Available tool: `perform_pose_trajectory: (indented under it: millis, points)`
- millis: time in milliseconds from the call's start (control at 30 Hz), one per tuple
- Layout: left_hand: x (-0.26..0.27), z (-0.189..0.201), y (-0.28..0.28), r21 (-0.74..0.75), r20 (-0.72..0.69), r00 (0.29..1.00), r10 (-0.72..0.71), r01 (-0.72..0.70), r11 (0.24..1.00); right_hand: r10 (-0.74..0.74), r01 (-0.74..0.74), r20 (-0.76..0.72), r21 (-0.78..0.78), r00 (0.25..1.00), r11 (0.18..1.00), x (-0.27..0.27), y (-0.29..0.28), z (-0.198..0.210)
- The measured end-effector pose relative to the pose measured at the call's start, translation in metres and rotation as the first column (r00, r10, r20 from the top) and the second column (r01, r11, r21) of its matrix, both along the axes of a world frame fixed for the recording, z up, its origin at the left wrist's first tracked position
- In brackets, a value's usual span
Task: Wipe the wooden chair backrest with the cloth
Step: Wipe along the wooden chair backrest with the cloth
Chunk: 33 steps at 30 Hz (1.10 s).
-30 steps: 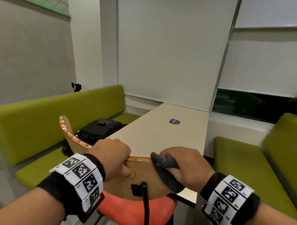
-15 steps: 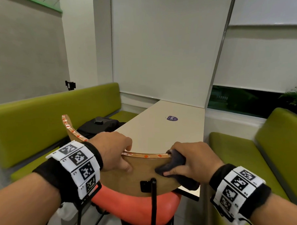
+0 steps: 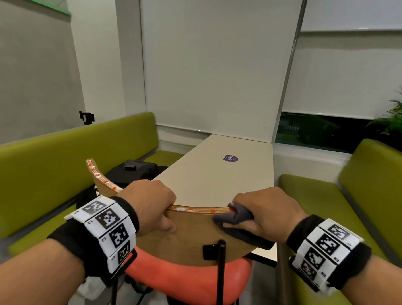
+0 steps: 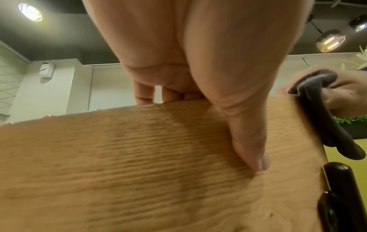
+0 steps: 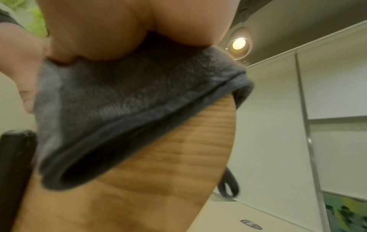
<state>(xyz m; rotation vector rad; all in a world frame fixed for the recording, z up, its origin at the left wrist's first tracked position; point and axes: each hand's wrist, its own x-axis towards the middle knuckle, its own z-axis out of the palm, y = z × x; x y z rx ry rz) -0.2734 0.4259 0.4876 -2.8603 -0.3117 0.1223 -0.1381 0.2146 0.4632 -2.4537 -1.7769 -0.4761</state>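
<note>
Wooden chair backrest (image 3: pixel 194 235) curves in front of the person, its top edge marked with orange-and-white patches, standing above an orange seat (image 3: pixel 189 284) at the near end of a pale table (image 3: pixel 219 174). The dark grey cloth (image 3: pixel 241 222) is draped over the top edge near the backrest's right end, hanging down the near face; the right wrist view shows it folded over the wood. The right hand (image 3: pixel 265 214) is clamped on the cloth, fingers curled over the top edge and thumb pressing the fabric against the near face. The left hand (image 3: pixel 149 207) grips the bare top edge further left, fingers hooked over the far side, thumb (image 4: pixel 248 141) lying flat on the wood grain. A black metal post (image 3: pixel 220 273) rises behind the backrest between the wrists. Green benches (image 3: pixel 57 158) flank the table, and a black bag (image 3: pixel 131 171) sits on the left one.
</note>
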Motion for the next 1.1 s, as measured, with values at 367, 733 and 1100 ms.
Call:
perform_pose_trajectory:
  millis: [367,733,1100]
  points:
    - [0.001,-0.005,0.006,-0.027,0.024,0.999,-0.028,0.029,0.999,-0.040,0.030,-0.037,-0.245,0.999,0.969,-0.009,0.013,0.017]
    - [-0.002,-0.002,-0.005,-0.018,-0.002,0.999,0.053,-0.053,0.998,0.219,-0.214,0.021,0.329,0.975,0.920,-0.013,0.002,-0.007]
    - [0.002,-0.004,-0.008,-0.023,-0.005,0.990,0.140,-0.141,0.990,0.069,-0.113,-0.203,-0.216,0.977,0.970,-0.021,0.035,0.028]
